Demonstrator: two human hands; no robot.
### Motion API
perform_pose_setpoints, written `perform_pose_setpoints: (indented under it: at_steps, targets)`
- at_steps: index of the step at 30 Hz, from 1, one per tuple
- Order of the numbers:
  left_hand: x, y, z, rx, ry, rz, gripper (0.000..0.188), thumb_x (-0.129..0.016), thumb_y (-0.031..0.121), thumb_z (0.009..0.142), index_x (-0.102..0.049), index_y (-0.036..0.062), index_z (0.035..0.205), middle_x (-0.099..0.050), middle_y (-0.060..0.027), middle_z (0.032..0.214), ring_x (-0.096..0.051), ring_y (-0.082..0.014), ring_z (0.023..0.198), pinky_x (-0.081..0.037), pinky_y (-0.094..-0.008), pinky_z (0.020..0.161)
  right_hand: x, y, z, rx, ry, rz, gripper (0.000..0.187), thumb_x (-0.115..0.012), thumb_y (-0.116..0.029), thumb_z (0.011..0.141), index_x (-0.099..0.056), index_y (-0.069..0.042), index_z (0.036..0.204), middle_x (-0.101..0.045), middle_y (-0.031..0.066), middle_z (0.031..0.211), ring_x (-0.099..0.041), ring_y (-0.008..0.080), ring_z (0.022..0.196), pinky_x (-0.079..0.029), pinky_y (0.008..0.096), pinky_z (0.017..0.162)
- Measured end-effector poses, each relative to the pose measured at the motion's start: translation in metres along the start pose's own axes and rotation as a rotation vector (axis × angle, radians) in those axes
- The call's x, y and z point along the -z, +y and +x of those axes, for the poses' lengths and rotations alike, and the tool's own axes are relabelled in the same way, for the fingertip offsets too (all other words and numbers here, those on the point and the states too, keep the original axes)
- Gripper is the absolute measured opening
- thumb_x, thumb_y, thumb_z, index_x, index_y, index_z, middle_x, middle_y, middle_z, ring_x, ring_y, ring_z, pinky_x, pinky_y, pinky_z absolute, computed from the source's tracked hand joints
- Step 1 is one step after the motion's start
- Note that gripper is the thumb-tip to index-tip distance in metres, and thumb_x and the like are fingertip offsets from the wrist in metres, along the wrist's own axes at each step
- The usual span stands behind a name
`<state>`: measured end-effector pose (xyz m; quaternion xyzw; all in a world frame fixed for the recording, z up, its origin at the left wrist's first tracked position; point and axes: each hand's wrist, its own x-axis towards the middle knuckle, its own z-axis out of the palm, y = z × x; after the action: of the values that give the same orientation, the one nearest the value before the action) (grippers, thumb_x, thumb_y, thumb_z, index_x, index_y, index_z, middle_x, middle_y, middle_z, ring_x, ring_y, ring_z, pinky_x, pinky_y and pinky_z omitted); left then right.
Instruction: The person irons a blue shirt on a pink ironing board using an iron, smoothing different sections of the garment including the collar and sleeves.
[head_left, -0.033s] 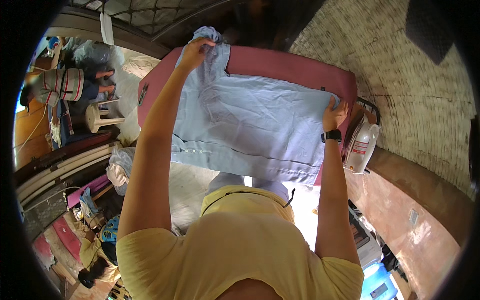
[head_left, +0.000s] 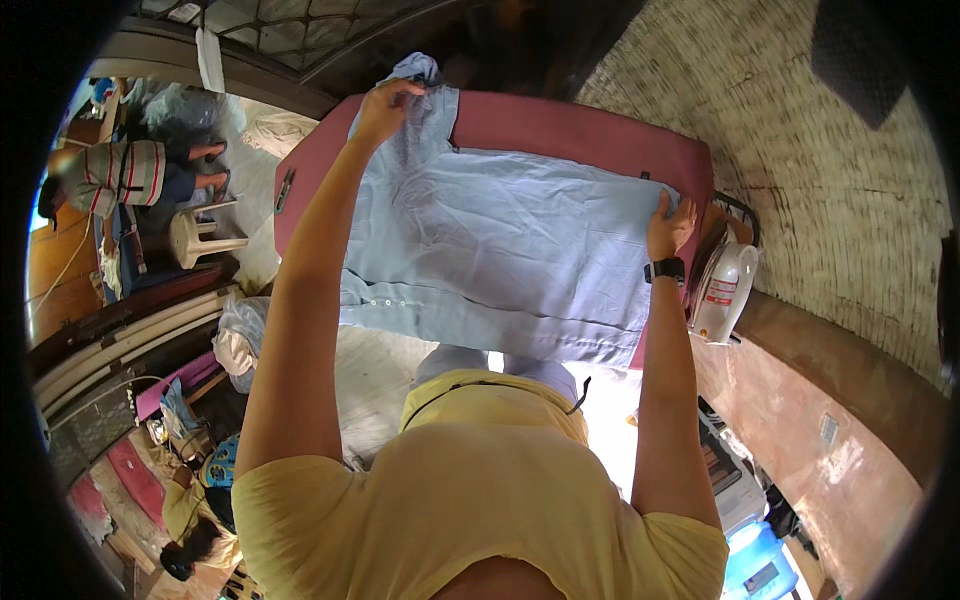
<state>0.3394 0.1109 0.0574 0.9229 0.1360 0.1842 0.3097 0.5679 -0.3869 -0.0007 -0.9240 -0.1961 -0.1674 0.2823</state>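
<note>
A light blue button-up shirt (head_left: 500, 215) lies spread over a maroon padded board (head_left: 570, 125), its buttoned edge toward me and hanging over the near side. At the far left, my left hand (head_left: 383, 108) pinches the bunched cloth of the shirt near its collar or shoulder. My right hand (head_left: 672, 230) rests at the shirt's far right corner. Thumb and fingers are apart there, the thumb on the cloth. A black wristwatch (head_left: 664, 270) is on my right wrist.
A white iron (head_left: 727, 290) stands by the board's right end. Small dark snips or a similar tool (head_left: 285, 190) lie at its left end. A cream plastic stool (head_left: 200, 235), a person in a striped top (head_left: 130, 172) and another person (head_left: 195, 520) are to the left.
My left hand has shifted very slightly at the bunched cloth. The shirt and my right hand look almost the same. The person at the lower left has moved a little.
</note>
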Motion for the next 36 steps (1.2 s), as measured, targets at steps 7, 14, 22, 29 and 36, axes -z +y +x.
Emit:
perform_pose_setpoints:
  at_steps: [7,14,22,29,36]
  targets:
    - [-0.007,-0.075,-0.038,0.342,0.456,0.511,0.022,-0.078,0.015,0.078,-0.065,0.0101,0.096,-0.065,-0.0102,0.090,-0.063,-0.0294,0.084,-0.051,-0.0354,0.082,0.001,0.004,0.016,-0.190,-0.046,0.290,0.040,-0.070,-0.037,0.089,-0.067,0.002,0.100,-0.068,0.0224,0.100,-0.064,0.0415,0.095,-0.049,0.0470,0.083]
    - [0.012,-0.047,-0.026,0.323,0.677,0.357,0.014,-0.075,0.012,0.082,-0.062,0.0083,0.085,-0.063,-0.0080,0.088,-0.063,-0.0317,0.085,-0.050,-0.0426,0.074,-0.001,-0.005,0.028,-0.225,0.023,0.180,0.030,-0.071,-0.035,0.087,-0.071,-0.006,0.092,-0.070,0.0150,0.098,-0.065,0.0355,0.094,-0.048,0.0452,0.085]
    - [-0.003,0.010,-0.023,-0.004,0.619,0.434,0.018,-0.072,0.026,0.087,-0.064,0.0124,0.096,-0.065,-0.0086,0.102,-0.058,-0.0317,0.100,-0.043,-0.0459,0.086,-0.016,-0.010,0.018,-0.200,0.079,-0.078,0.025,-0.069,-0.035,0.087,-0.067,-0.016,0.102,-0.065,0.0070,0.109,-0.057,0.0363,0.105,-0.045,0.0515,0.087]
    - [-0.053,0.064,-0.049,-0.282,-0.123,0.276,0.017,-0.070,0.024,0.089,-0.064,0.0126,0.100,-0.065,-0.0029,0.100,-0.055,-0.0270,0.098,-0.035,-0.0464,0.093,-0.024,0.004,0.019,-0.123,0.065,0.011,0.025,-0.070,-0.034,0.087,-0.067,-0.014,0.101,-0.064,0.0082,0.106,-0.057,0.0366,0.104,-0.044,0.0538,0.087]
    - [-0.048,0.075,-0.016,0.112,-0.175,0.363,0.023,-0.074,0.029,0.084,-0.064,0.0161,0.101,-0.064,-0.0006,0.099,-0.053,-0.0250,0.104,-0.033,-0.0501,0.094,-0.022,-0.012,0.025,-0.181,0.060,-0.066,0.033,-0.066,-0.033,0.090,-0.060,-0.011,0.113,-0.059,0.0165,0.115,-0.051,0.0415,0.111,-0.041,0.0566,0.090]
